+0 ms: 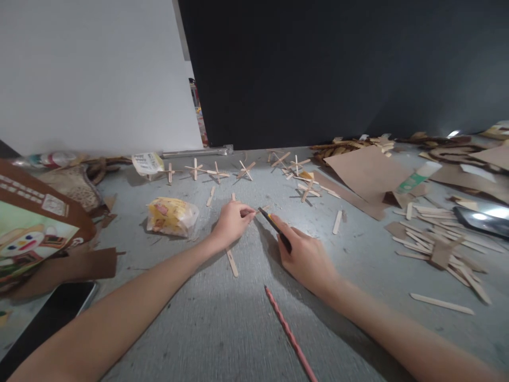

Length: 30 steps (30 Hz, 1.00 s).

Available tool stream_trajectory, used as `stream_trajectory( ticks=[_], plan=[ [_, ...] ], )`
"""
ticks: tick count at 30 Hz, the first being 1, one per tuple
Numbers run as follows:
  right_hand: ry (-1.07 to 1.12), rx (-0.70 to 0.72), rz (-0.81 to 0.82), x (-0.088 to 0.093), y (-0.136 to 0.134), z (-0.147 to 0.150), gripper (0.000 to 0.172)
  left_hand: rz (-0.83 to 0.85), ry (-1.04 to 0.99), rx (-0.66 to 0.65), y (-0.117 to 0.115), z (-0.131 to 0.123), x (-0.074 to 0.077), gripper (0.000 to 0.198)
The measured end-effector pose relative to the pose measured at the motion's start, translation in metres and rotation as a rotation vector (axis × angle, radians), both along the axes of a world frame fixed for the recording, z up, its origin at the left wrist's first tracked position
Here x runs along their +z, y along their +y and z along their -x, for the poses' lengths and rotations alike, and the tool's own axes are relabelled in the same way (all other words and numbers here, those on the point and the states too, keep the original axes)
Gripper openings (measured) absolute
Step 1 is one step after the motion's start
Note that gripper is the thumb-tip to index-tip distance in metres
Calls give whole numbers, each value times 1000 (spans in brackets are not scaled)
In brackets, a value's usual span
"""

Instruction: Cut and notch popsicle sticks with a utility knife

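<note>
The right hand (306,257) is closed around a utility knife (275,227), fingers wrapped over its dark handle with a yellow strip showing near the front. The knife's long axis runs on a diagonal from the palm at the lower right up to the left. Its tip points at the fingertips of the left hand (233,223) and ends just beside them.

The left hand lies palm down on the grey table (222,329). Its fingers are drawn together on one end of a short wooden stick (260,210), which lies roughly crosswise on the table, with the knife tip at it. Whether the blade touches the wood is too small to tell.

A longer craft stick (231,262) lies under the left wrist, pointing away from the person. A red pencil (290,335) lies nearer, slanting down to the right. A yellow packet (172,216) sits left of the left hand. Crossed stick pieces (217,172) line the far edge, and loose sticks (437,233) lie on brown cardboard (366,170) to the right.
</note>
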State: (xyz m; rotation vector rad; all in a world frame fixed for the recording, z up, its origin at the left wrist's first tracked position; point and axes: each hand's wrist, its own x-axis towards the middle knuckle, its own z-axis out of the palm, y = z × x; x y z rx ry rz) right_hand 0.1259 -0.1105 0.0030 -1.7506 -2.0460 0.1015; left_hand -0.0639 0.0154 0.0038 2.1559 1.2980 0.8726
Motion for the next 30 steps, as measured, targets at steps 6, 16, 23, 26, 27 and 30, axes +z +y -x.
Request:
stream_trajectory(
  ticks=[6,16,23,26,27,30],
  plan=[
    [-38,-1,18,2,1,3,58,21,-13,3,-1,-1,2,9],
    [-57,9,1,1,2,3,58,19,-31,0,0,-1,1,8],
    [-139,17,63,7,3,5,62,-4,-4,-2,2,-1,-2,7],
    [-190,15,106,11,5,7,64,-8,-9,-19,2,0,-2,8],
    [-203,13,118,12,6,9,65,-10,-10,-26,2,0,-2,8],
    [-225,20,128,12,7,12,71,-15,1,-23,2,-1,-2,8]
  ],
)
